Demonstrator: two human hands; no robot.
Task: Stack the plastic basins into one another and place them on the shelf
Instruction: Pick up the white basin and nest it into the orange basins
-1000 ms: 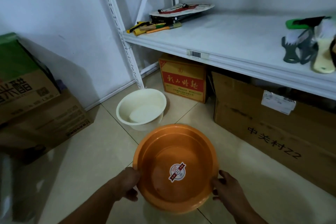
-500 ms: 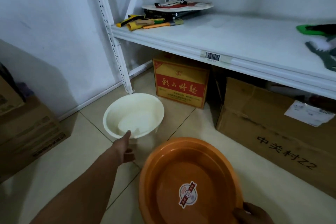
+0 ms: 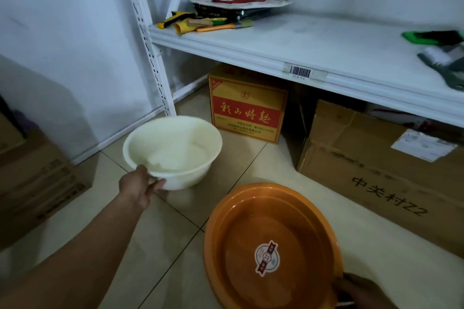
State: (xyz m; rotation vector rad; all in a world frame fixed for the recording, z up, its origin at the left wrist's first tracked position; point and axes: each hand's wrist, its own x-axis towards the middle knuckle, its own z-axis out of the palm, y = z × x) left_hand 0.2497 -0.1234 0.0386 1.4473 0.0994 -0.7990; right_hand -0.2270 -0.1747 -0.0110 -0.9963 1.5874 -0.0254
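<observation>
A white plastic basin sits on the tiled floor near the shelf post, slightly tilted and blurred. My left hand grips its near rim, thumb over the edge. A larger orange basin with a round sticker inside is at the lower right, held at its near right rim by my right hand, which is partly cut off by the frame. The white metal shelf runs across the upper right, with a wide bare stretch in its middle.
Tools and a flat tray lie at the shelf's left end, brushes at its right. Under the shelf stand a red-and-yellow carton and a large brown box. More cardboard boxes stand at the left wall.
My left hand let go of the orange basin, reached forward and took the white basin's rim. The orange basin stays in my right hand alone, and the view has moved closer to the shelf.
</observation>
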